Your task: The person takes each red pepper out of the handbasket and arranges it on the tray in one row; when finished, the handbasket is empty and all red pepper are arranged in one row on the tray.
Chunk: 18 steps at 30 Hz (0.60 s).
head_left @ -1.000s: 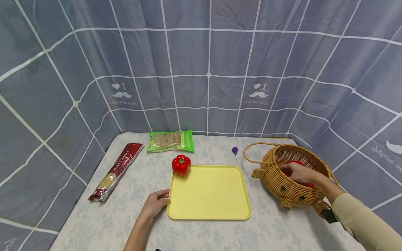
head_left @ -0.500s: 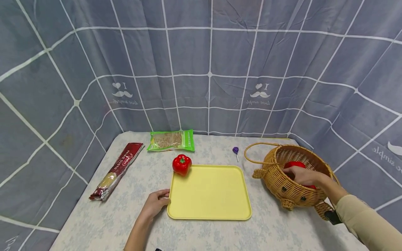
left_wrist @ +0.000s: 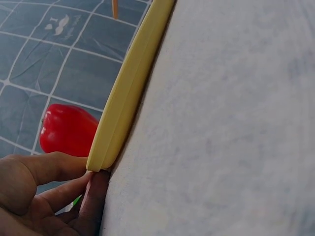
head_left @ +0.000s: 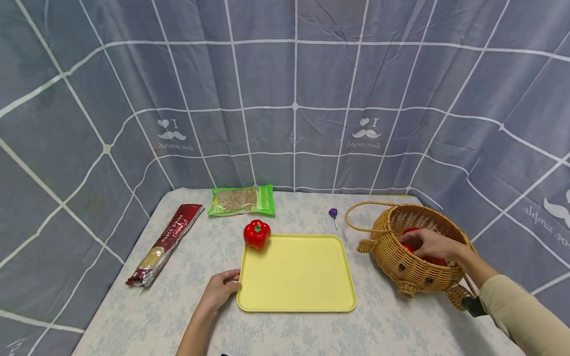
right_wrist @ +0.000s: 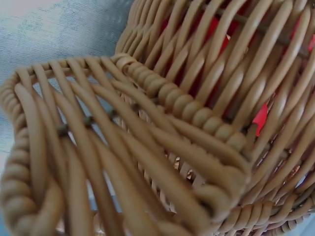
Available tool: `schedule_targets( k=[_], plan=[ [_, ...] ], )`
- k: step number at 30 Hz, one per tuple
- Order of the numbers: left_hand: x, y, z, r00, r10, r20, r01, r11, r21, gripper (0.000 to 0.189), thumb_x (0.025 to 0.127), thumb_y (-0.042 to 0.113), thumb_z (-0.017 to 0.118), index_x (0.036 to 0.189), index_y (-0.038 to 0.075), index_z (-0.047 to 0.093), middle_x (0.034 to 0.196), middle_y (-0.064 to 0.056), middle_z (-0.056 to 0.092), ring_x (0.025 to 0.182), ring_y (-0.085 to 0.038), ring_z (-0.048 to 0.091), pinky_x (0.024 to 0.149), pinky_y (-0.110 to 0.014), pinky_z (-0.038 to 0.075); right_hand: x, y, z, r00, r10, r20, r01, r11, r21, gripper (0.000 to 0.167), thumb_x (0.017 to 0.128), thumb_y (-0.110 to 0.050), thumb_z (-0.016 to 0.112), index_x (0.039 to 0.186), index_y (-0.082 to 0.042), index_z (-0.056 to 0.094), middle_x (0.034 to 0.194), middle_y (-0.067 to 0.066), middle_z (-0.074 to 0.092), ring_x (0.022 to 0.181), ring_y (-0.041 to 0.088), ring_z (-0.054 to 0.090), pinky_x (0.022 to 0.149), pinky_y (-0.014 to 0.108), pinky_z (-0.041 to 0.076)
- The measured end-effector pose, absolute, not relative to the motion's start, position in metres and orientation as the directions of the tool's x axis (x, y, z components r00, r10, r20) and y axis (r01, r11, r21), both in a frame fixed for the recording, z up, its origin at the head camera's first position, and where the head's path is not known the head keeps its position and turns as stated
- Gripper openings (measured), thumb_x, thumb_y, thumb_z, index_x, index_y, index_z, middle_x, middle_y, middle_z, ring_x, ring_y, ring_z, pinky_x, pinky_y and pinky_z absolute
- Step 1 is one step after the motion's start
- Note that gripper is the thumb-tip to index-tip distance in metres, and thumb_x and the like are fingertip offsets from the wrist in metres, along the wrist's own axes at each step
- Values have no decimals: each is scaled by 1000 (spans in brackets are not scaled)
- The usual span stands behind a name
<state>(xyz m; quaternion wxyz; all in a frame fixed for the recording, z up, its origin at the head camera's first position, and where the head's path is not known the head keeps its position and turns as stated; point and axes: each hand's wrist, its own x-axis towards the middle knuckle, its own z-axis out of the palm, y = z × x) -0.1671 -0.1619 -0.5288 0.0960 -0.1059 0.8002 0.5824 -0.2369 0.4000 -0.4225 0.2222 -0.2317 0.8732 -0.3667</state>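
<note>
My left hand [head_left: 216,290] pinches the left edge of a yellow tray [head_left: 296,277]; in the left wrist view the thumb is on one face of the rim [left_wrist: 120,98] and fingers are on the other. A red bell pepper [head_left: 257,235] sits at the tray's far left corner. On the right, my right hand [head_left: 431,244] reaches inside a wicker basket [head_left: 386,254], its fingers curled about a red object [head_left: 407,247] whose kind is mostly hidden. More red shows behind the hand. The right wrist view holds only wickerwork [right_wrist: 162,93] with red glimpsed through gaps.
A green-edged packet [head_left: 242,200] lies at the back, and a long dark-red pasta packet [head_left: 166,244] at the left. A purple lollipop [head_left: 333,213] lies between tray and basket. The basket's handle [head_left: 349,212] leans out leftward. A grey checked curtain [head_left: 267,99] surrounds the table.
My right hand has shifted slightly inside the basket, and a bit of red now shows between its thumb and fingers. The left hand and tray stay put.
</note>
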Motion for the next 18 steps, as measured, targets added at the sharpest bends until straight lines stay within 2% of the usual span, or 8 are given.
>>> schedule_targets(
  k=[9, 15, 18],
  plan=[
    [-164, -163, -530, -964, -45, -260, -262, 277, 924, 45, 85, 0, 61, 129, -8, 58, 108, -16, 66, 87, -16, 63, 70, -27, 52, -239, 398, -427, -793, -566, -224, -230, 619, -751, 47, 88, -10, 68, 122, 20, 54, 113, 18, 70, 95, -7, 63, 79, 18, 52],
    [-164, -163, -530, -968, -42, -247, -249, 265, 932, 44, 85, 1, 61, 128, -8, 58, 110, -17, 67, 89, -17, 64, 72, -27, 53, -240, 397, -427, -793, -556, -247, -199, 620, -759, 50, 90, -10, 67, 124, 22, 51, 119, 33, 62, 97, -10, 60, 82, 16, 51],
    [-164, -163, -530, -967, -47, -250, -254, 267, 930, 45, 84, 0, 61, 128, -9, 58, 109, -17, 67, 89, -16, 64, 72, -27, 52, -239, 398, -427, -803, -539, -255, -187, 634, -750, 51, 90, -12, 67, 125, 22, 51, 120, 35, 61, 96, -8, 62, 81, 17, 51]
  ],
)
